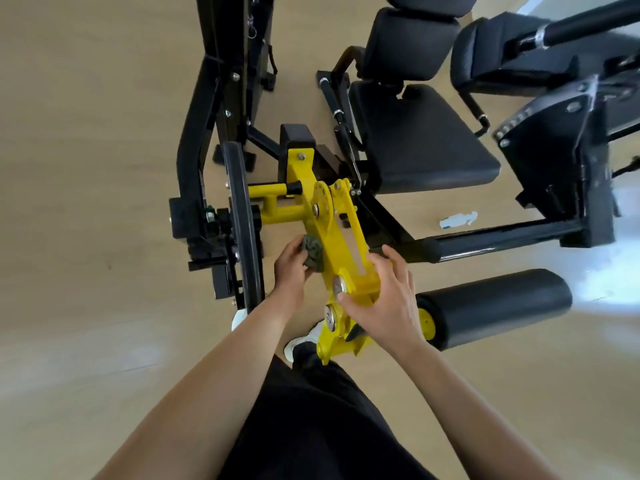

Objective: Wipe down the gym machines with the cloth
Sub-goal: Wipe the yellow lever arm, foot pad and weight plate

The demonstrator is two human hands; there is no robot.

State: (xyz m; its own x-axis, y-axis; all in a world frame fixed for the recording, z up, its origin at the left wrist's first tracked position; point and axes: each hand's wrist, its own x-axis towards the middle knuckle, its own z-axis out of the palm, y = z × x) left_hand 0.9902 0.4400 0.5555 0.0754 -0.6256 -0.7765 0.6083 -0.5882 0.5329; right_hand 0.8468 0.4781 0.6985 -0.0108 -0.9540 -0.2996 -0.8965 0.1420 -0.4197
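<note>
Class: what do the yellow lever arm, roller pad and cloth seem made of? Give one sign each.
Yellow lever arm: likely painted steel, glossy, bolted. Roller pad: probably vinyl-covered foam, matte black. Cloth: soft fabric, crumpled, grey-green.

A crumpled grey-green cloth (313, 255) is pressed against the left side of the machine's yellow arm (341, 237).
</note>
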